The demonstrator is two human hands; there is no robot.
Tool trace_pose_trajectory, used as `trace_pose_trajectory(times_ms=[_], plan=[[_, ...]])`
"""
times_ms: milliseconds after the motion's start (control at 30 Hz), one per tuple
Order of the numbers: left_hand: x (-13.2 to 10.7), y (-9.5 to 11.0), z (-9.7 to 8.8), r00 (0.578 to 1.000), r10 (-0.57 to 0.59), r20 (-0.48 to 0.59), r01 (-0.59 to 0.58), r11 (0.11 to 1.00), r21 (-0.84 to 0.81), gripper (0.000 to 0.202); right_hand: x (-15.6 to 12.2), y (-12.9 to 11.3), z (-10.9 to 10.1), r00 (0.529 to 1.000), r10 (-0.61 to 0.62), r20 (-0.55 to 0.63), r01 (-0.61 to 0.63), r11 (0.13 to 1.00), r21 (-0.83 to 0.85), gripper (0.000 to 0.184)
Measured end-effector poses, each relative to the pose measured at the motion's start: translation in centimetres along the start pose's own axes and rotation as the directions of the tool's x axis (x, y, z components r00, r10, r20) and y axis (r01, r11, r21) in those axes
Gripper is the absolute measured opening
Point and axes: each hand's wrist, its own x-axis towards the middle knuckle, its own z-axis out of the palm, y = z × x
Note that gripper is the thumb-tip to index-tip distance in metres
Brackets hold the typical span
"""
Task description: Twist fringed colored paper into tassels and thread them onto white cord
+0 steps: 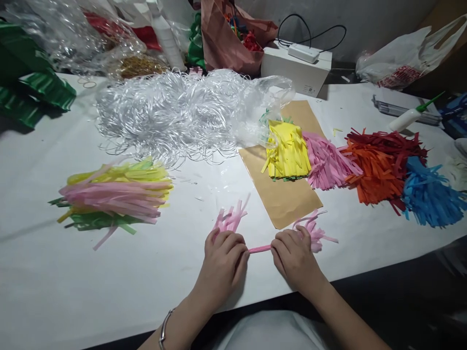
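Near the table's front edge, a pink tissue paper tassel (260, 249) is stretched between my two hands, its middle rolled into a thin strand. My left hand (224, 260) is closed on one side of it, and loose fringe fans out beyond the fingers. On the other side my right hand (295, 257) grips it too, with more pink fringe spreading past it. The fingers hide the parts of the tassel under them. Off to the left lies a pile of finished-looking pink, yellow and green tassels (116, 192).
A brown paper sheet (280, 204) lies ahead, partly under yellow fringed paper (288, 150). Pink, orange, red and blue fringed paper (432, 192) runs rightward. Behind are a heap of white shiny string (171, 112), a white box (295, 70) and a glue bottle (406, 119).
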Motion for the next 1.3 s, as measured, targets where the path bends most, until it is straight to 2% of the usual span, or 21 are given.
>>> trace_pose_trajectory(times_ms=[167, 267, 333, 400, 467, 600, 700, 800, 933, 1000, 1067, 1133, 1167, 1233, 1300], plan=[[0.4, 0.7, 0.2, 0.997, -0.080, -0.010, 0.081, 0.993, 0.086, 0.019, 0.0, 0.4, -0.3, 0.997, 0.070, 0.023, -0.071, 0.997, 0.022, 0.015], [0.8, 0.9, 0.4, 0.994, -0.112, 0.015, 0.108, 0.978, 0.178, 0.015, 0.3, 0.2, -0.1, 0.988, 0.155, 0.015, -0.156, 0.988, 0.017, 0.015], [1.0, 0.9, 0.5, 0.994, -0.106, 0.023, 0.098, 0.970, 0.222, 0.013, 0.5, 0.0, 0.0, 0.978, 0.210, 0.009, -0.210, 0.977, 0.023, 0.015], [1.0, 0.9, 0.5, 0.999, -0.049, 0.017, 0.043, 0.970, 0.241, 0.015, 0.7, -0.2, 0.0, 0.973, 0.231, 0.004, -0.231, 0.972, 0.045, 0.015], [1.0, 1.0, 0.5, 0.999, 0.053, 0.003, -0.052, 0.965, 0.257, 0.021, 0.6, -0.3, -0.2, 0.978, 0.208, -0.003, -0.207, 0.976, 0.069, 0.016], [0.7, 1.3, 0.7, 0.975, 0.220, 0.014, -0.211, 0.915, 0.344, 0.025, 0.3, -0.7, -0.4, 0.998, 0.054, -0.021, -0.052, 0.997, 0.065, 0.025], [0.9, 1.4, 1.2, 0.954, 0.294, 0.063, -0.293, 0.860, 0.418, 0.027, 0.2, -1.0, -0.3, 0.999, -0.032, 0.000, 0.032, 0.998, 0.057, 0.019], [1.6, 0.9, 1.4, 0.951, 0.288, 0.109, -0.308, 0.873, 0.380, 0.026, 0.3, -1.1, 0.3, 0.998, -0.063, 0.029, 0.062, 0.997, 0.052, 0.011], [2.2, 0.2, 0.6, 0.982, 0.143, 0.125, -0.164, 0.969, 0.183, 0.018, 0.6, -0.9, 0.5, 0.997, -0.074, -0.020, 0.074, 0.997, 0.014, 0.017], [2.0, 0.3, -0.4, 0.987, 0.078, 0.138, -0.076, 0.997, -0.021, 0.020, 0.8, -0.8, -0.3, 0.990, -0.124, -0.069, 0.126, 0.992, 0.024, 0.021], [1.7, 0.9, -1.5, 0.986, 0.019, 0.164, 0.023, 0.967, -0.254, 0.024, 1.0, -0.8, -1.8, 0.975, -0.188, -0.116, 0.195, 0.980, 0.048, 0.022], [1.5, 1.9, -2.6, 0.968, -0.055, 0.244, 0.165, 0.873, -0.459, 0.025, 1.3, -1.0, -3.5, 0.952, -0.260, -0.162, 0.273, 0.960, 0.062, 0.025], [1.5, 2.3, -3.1, 0.946, -0.094, 0.310, 0.257, 0.799, -0.544, 0.024, 1.5, -1.1, -4.3, 0.939, -0.290, -0.182, 0.306, 0.950, 0.067, 0.026], [1.6, 3.1, -3.6, 0.883, -0.153, 0.444, 0.440, 0.600, -0.669, 0.021, 2.0, -1.5, -5.7, 0.923, -0.313, -0.223, 0.338, 0.938, 0.083, 0.025], [1.7, 3.6, -3.8, 0.835, -0.179, 0.521, 0.547, 0.382, -0.745, 0.021, 2.7, -1.9, -6.7, 0.925, -0.273, -0.265, 0.314, 0.941, 0.123, 0.022]])
